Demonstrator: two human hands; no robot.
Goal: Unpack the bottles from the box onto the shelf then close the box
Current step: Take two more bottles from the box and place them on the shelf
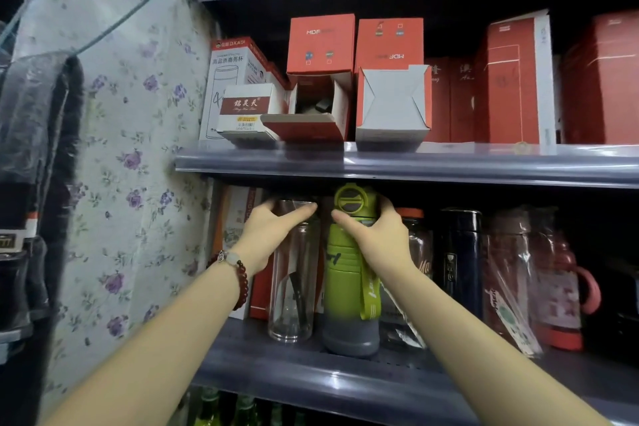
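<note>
A clear glass bottle [292,294] stands upright on the grey lower shelf [311,373], and my left hand [269,232] grips it near its dark top. Right beside it stands a green bottle [345,273] with a grey base and a green strap. My right hand [375,235] is wrapped around its neck just under the green lid. Both bottles rest on the shelf, close together. The box they came from is not in view.
Right of the green bottle stand a clear orange-capped bottle [416,245], a dark blue flask [461,259] and wrapped red bottles [539,280]. The upper shelf [415,162] holds red and white cartons, one open [314,107]. A floral curtain [131,149] hangs left.
</note>
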